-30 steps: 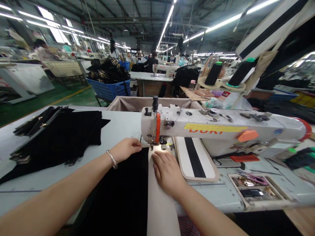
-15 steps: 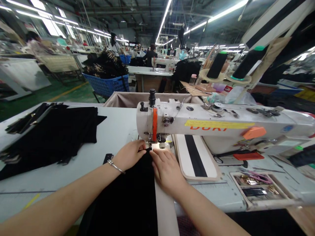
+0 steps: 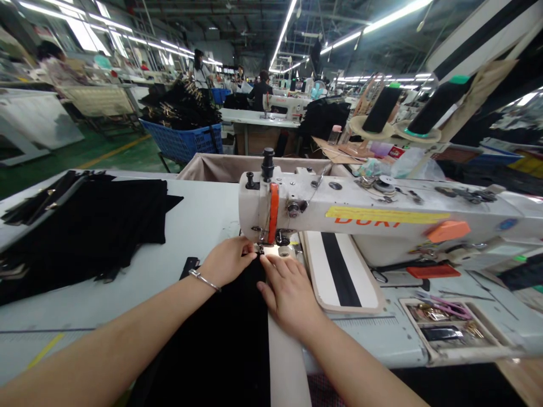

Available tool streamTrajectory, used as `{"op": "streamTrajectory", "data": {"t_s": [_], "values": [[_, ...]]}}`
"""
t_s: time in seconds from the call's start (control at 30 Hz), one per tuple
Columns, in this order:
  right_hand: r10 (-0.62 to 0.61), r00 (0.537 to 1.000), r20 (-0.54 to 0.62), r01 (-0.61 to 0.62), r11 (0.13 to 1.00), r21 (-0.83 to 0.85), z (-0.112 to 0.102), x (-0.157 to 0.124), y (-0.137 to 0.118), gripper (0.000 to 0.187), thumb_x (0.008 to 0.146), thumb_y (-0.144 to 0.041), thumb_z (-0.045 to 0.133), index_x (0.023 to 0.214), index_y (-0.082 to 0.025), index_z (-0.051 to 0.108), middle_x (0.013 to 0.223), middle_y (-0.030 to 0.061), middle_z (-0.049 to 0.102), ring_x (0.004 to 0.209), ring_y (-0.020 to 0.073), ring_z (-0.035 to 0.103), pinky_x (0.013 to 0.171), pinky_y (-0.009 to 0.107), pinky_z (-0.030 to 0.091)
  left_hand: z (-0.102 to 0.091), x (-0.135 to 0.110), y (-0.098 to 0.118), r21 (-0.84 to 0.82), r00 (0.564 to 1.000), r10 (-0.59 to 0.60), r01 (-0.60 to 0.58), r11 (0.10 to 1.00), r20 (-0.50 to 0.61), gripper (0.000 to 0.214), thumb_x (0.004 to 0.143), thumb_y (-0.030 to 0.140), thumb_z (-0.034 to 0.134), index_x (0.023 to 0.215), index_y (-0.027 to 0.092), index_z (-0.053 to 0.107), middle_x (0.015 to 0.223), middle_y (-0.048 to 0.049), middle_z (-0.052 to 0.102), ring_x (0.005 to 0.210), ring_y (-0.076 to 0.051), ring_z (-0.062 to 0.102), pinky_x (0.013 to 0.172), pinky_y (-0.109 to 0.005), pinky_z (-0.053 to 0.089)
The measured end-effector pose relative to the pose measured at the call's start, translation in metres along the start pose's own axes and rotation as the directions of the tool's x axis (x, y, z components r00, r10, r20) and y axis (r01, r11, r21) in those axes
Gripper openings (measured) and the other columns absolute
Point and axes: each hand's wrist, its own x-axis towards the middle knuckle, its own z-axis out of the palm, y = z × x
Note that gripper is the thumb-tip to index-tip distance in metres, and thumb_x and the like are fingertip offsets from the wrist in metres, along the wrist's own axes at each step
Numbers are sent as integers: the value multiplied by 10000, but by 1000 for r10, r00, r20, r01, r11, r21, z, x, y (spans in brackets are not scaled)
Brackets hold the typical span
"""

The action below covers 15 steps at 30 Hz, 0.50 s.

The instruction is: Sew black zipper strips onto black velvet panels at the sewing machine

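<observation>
Black fabric (image 3: 220, 339) runs from the front edge of the table up to the needle area of a white sewing machine (image 3: 297, 198). My left hand (image 3: 229, 261), with a silver bangle at the wrist, pinches the fabric's far edge just left of the presser foot (image 3: 260, 249). On the other side, my right hand (image 3: 291, 291) lies flat with its fingers stretched out, fingertips at the fabric's right edge close to the foot. Light from the machine falls on the spot beside the right fingertips. The exact stitching point is partly hidden by the fingers.
A stack of black fabric pieces (image 3: 93, 226) lies on the table's left. Right of the needle is a white panel with a black stripe (image 3: 339, 271). A parts tray (image 3: 449, 328) holds scissors and metal pieces. Behind stand thread cones (image 3: 382, 110) and a blue basket (image 3: 182, 138).
The view has shifted slightly, so the machine sits a little further right. My right thumb has spread away from the fingers. My left hand keeps its pinch near the foot.
</observation>
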Motion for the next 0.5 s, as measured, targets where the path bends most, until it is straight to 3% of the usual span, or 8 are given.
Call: {"op": "streamTrajectory", "data": {"t_s": [0.3,0.5], "values": [[-4,1000,1,4,1000,-3,-1,0,-1,500,969,-358,519,1432,-190,440,1318,104,563,1199,276,477,1070,454,336,5,-3,1,61,996,25,-20,998,-85,97,876,215,565,903,173,648,892,-68,701,848,-236,662,762,-336,501],[-17,1000,13,16,999,37,-5,0,0,435,951,-364,561,1361,-228,510,1325,77,557,1196,274,480,1064,455,349,10,-33,-1,104,939,337,-329,938,-63,238,934,159,533,1160,178,606,1293,-90,608,1232,-235,536,1095,-434,405]]}}
